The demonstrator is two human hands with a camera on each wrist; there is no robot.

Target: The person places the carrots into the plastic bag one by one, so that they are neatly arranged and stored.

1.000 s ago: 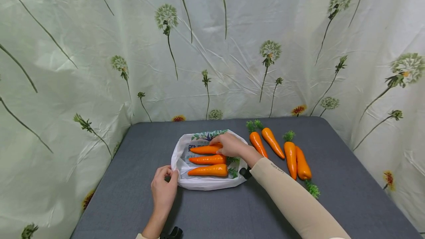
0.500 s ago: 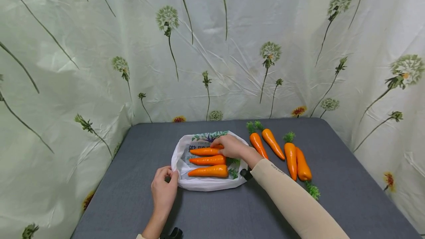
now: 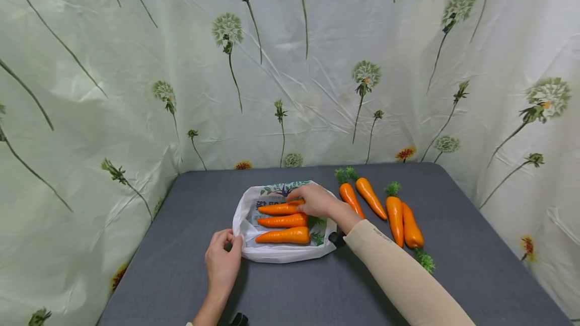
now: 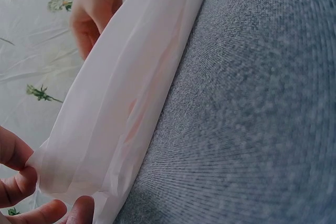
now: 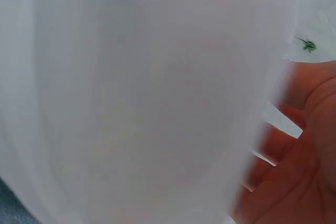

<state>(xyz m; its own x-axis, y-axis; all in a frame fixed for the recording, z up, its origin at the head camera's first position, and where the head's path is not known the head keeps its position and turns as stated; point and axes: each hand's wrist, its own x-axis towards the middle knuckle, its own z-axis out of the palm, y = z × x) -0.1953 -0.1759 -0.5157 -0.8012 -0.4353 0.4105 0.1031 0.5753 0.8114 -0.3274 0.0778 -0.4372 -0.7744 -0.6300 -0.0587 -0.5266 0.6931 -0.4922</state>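
Observation:
A white plastic bag (image 3: 281,254) with its mouth spread wide lies mid-table in the head view. Three orange carrots lie side by side in it: a front carrot (image 3: 285,235), a middle carrot (image 3: 283,221) and a back carrot (image 3: 276,209). My right hand (image 3: 312,200) reaches in over the bag's right rim and grips the back carrot near its thick end, hiding that end. With thumb and fingers my left hand (image 3: 223,255) pinches the bag's left rim; the left wrist view shows this hold on the plastic. In the right wrist view the bag's wall covers the fingertips.
Right of the bag, several more carrots lie on the grey table (image 3: 290,296): a pair at the back, with one carrot (image 3: 371,198) slanting, and another pair nearer, including an outer carrot (image 3: 411,225). A flower-printed curtain (image 3: 290,64) hangs behind and at the sides.
The whole head view has shifted slightly. Both hands keep their holds, and the carrots in the bag stay practically in place.

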